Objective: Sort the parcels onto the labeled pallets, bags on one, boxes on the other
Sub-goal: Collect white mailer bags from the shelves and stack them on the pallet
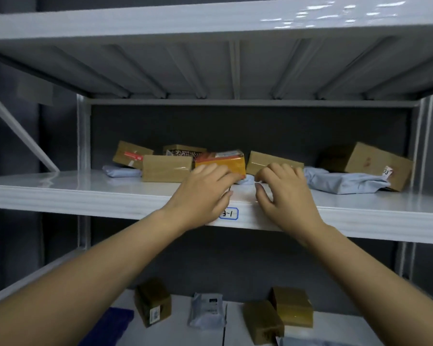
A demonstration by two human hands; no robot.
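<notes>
Two bare arms reach up to a white metal shelf [60, 193] that holds a loose row of parcels. The left hand [205, 193] is spread fairly wide. Its straight fingers lie on the front of an orange box [231, 161] wrapped in clear tape, with the thumb held apart below.

The right hand [283, 193] is just beside it, fingers loosely bent and thumb apart — it grips nothing that shows. Its fingertips are close to a small grey bag [246, 180] that peeks out between the two hands, in front of a tilted brown box [273, 159].

Left of the orange box stands a taped box [166, 168]. Behind it are a red-striped box [131, 154] and a patterned box [185, 151], and a pale bag [121, 171] lies partly under them. At the far right a big box [370, 161] sits behind a crumpled bag [340, 181].

A handwritten label [229, 214] on the shelf edge is partly covered by the left hand. On the lower shelf [180, 330] lie three dark boxes [153, 300] and a flat bag [208, 308] — all slightly blurred.
</notes>
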